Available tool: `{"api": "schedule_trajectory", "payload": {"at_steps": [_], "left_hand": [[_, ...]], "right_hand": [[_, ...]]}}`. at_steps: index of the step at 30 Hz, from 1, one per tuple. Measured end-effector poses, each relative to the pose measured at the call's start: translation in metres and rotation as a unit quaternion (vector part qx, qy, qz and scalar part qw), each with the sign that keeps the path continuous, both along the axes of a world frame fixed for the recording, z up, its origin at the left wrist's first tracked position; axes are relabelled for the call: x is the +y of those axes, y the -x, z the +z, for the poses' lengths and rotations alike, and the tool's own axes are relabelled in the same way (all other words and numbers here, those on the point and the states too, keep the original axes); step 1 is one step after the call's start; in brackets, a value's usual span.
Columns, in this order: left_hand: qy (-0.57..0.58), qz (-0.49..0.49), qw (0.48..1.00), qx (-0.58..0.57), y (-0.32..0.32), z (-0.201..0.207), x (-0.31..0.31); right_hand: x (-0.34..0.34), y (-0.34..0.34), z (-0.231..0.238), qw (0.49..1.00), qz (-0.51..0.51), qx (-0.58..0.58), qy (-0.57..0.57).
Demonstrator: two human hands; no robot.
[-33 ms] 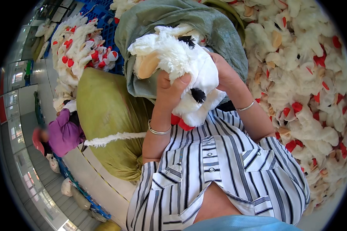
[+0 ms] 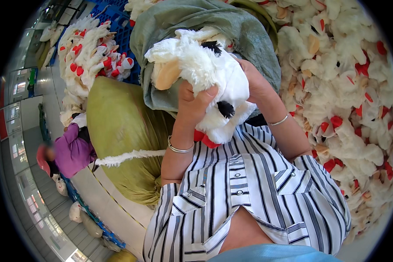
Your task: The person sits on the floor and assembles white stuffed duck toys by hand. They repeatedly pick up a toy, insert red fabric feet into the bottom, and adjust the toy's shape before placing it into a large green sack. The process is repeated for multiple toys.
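Between my hands is a white fluffy plush toy [image 2: 231,81] with black tufts, a tan ear-like flap and red at its lower end. My left hand [image 2: 194,102] is closed on its left side, the thumb pressing on the fur beside a black tuft. On the other side, my right hand [image 2: 255,83] grips the plush; its fingertips are mostly hidden behind the white cloth. The plush is held up in front of a grey-green sack [image 2: 161,22] and above my striped shirt. A white furry strip [image 2: 131,157] stretches out to the left of my left forearm.
A full olive sack [image 2: 122,131] stands on the left. Many white and red plush pieces [image 2: 336,87] are heaped on the right, with another pile [image 2: 87,52] by blue plastic pallets [image 2: 122,30]. A person in purple [image 2: 74,150] is at the far left.
My left thumb and the black tuft next to it have shifted very slightly right and down. Both hands keep hold of the plush toy.
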State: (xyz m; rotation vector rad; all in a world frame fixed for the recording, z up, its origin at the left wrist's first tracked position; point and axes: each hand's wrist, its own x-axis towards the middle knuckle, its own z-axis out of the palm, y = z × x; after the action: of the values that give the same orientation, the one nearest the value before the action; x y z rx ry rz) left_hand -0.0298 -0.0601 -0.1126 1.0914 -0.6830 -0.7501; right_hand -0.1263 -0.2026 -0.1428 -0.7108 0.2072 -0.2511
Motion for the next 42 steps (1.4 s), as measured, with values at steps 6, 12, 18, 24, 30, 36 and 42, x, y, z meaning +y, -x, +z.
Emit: {"api": "schedule_trajectory", "payload": {"at_steps": [6,12,18,24,30,36,42], "left_hand": [[-0.084,0.020,0.996,-0.036,-0.004,0.005,-0.003],[-0.071,0.027,0.996,-0.052,-0.003,0.019,-0.016],[-0.057,0.202,0.922,-0.325,-0.101,0.013,-0.007],[-0.031,0.266,0.825,-0.497,-0.143,0.111,-0.067],[-0.108,0.128,0.878,-0.449,-0.151,0.017,-0.077],[-0.235,0.001,0.921,-0.310,-0.127,-0.044,-0.028],[-0.229,-0.014,0.934,-0.274,-0.117,-0.049,-0.018]], "right_hand": [[-0.007,-0.004,0.006,0.994,-0.078,0.011,0.069],[-0.001,0.002,0.012,0.997,-0.067,0.011,0.048],[-0.032,0.053,0.106,0.898,-0.165,-0.101,0.395],[-0.097,0.002,0.124,0.870,-0.142,-0.242,0.405],[-0.101,-0.020,0.011,0.848,-0.089,0.015,0.522],[-0.058,0.006,-0.027,0.865,-0.082,0.086,0.487],[-0.035,0.002,0.000,0.798,-0.159,0.052,0.578]]}}
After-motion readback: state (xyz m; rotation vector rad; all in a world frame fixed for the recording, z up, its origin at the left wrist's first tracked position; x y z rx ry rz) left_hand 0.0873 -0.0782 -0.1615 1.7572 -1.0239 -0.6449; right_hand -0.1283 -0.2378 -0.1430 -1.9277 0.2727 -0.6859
